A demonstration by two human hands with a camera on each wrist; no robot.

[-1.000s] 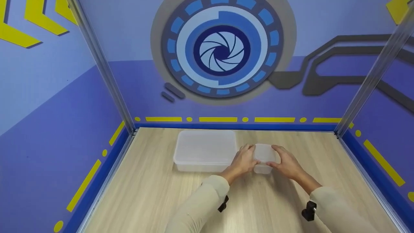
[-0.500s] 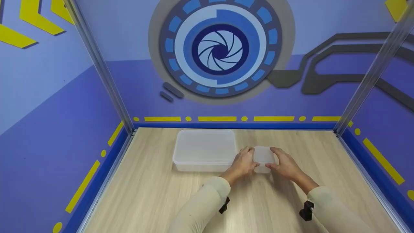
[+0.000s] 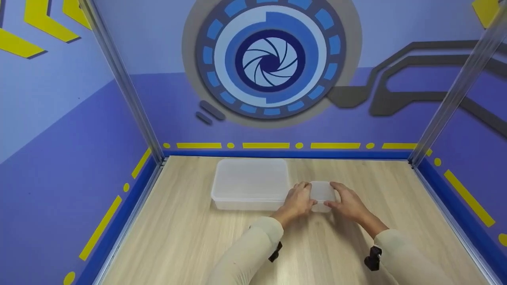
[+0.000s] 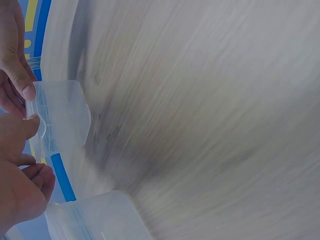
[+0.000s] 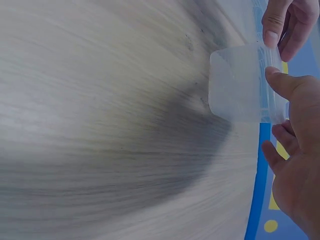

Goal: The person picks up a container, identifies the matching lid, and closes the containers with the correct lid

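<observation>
A small clear plastic food container [image 3: 322,192] with a lid sits on the wooden table, between both hands. My left hand [image 3: 297,200] grips its left side, thumb at the lid's near edge and fingers toward the far corner. On the opposite side, my right hand [image 3: 350,202] holds it in the same way. In the left wrist view, the container [image 4: 62,117] shows see-through walls, and the left thumb lies against its rim. The right wrist view has the right thumb on the rim of the container [image 5: 237,82]. Its far side is partly hidden.
Close by on the left stands a larger lidded clear plastic box [image 3: 249,180], just beside my left hand. Blue printed walls [image 3: 158,118] and metal corner posts [image 3: 130,83] enclose the wooden table [image 3: 178,245].
Both hands have come slightly lower and nearer, staying on the small container. Its lid now appears a little lower. The larger box has stayed in place.
</observation>
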